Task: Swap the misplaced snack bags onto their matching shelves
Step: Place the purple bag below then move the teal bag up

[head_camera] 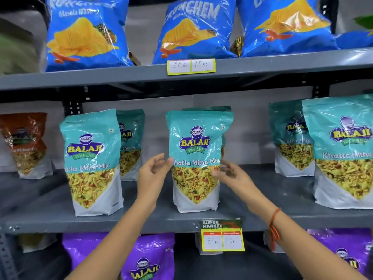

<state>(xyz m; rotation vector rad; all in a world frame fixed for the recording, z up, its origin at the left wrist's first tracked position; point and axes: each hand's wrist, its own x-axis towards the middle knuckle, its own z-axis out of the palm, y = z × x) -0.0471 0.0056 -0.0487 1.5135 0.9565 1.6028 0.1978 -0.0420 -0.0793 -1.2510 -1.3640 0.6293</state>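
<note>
place: shop, snack aisle | grey metal shelf rack (262,63) in tiers | rows of identical blue crisp bags (84,35), teal Khatta Mitha Mix pouches (194,158), purple pouches (145,257) | yellow-edged handwritten price tag (191,66) | "SUPER MARKET" price label (222,235) clipped to shelf edge

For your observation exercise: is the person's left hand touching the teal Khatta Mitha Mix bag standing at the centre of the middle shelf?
Touching. The head view shows the left hand with its fingertips overlapping the left edge of the centre teal bag, no gap visible.
</note>
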